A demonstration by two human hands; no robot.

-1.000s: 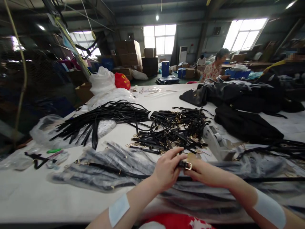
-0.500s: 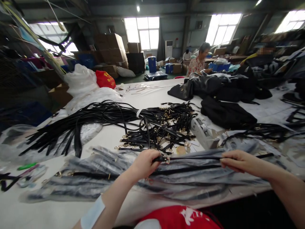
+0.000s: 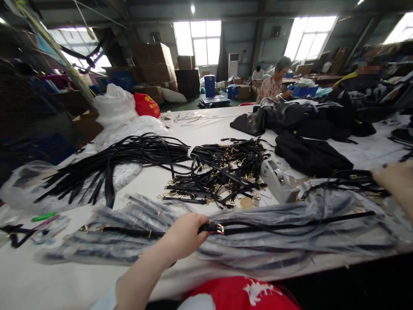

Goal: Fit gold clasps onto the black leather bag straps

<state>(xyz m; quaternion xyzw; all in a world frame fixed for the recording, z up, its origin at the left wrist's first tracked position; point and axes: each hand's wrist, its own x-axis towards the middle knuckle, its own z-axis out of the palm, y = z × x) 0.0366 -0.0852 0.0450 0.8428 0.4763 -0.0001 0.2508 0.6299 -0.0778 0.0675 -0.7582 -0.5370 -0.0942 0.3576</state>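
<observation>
My left hand [image 3: 186, 234] is closed around the buckle end of a black strap [image 3: 248, 224], with a gold buckle [image 3: 220, 229] showing past the fingers. From there the strap runs right and curves upward, blurring near the right side. My right hand [image 3: 395, 183] is at the right edge, smeared by motion, its fingers unclear. Below the held strap, several straps in clear plastic sleeves [image 3: 274, 252] lie across the table, with an unwrapped black strap on top. Behind my left hand is a heap of black straps with gold clasps [image 3: 222, 181].
A tied bundle of long black straps [image 3: 129, 153] lies left of centre. A white tape dispenser [image 3: 277, 178] stands right of the heap, near black bags [image 3: 312, 153]. A green tool [image 3: 44, 216] lies far left. A co-worker [image 3: 274, 84] sits across the table.
My right hand has moved from the strap in front of me far to the right and up. The strap has gone from taut to slack and curved. My left hand has shifted slightly left and down.
</observation>
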